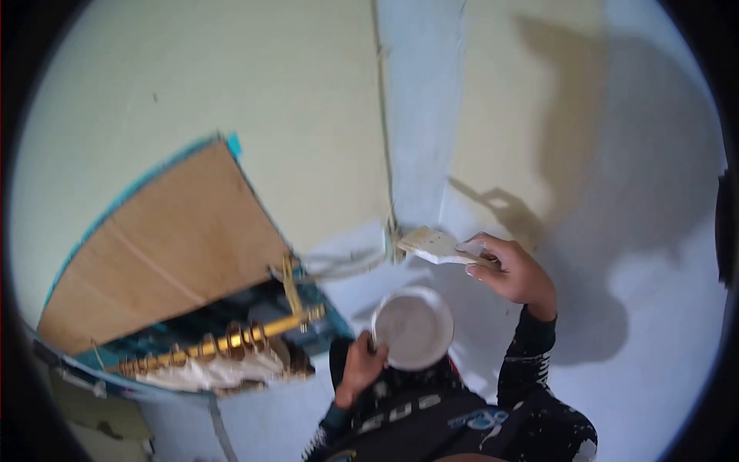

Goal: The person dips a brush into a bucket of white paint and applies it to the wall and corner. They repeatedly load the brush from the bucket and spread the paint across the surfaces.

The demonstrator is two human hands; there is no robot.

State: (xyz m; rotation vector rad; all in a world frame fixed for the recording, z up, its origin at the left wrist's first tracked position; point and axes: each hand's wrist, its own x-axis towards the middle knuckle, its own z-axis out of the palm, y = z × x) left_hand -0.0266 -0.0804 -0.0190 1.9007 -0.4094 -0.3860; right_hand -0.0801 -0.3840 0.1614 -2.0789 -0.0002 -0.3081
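Note:
My right hand (512, 269) grips a wide paintbrush (435, 245) by its handle, raised in front of the wall corner. White paint coats much of the brush, and its bristle end points left, overlapping the cable at the corner in this view. Lower down, my left hand (363, 366) clasps a round white tub (449, 317) by its side, thumb at the rim. Pale, whitish paint shows inside the tub. Around the corner, a white painted strip (419, 100) runs up between cream wall areas (231, 85).
On the left, a brown wooden panel (162, 239) with a teal frame sits above a golden curtain rod (246, 336) carrying a pale curtain (223, 373). A cable (346, 271) stretches from the rod's bracket to the corner. My shadow (647, 154) falls on the right wall.

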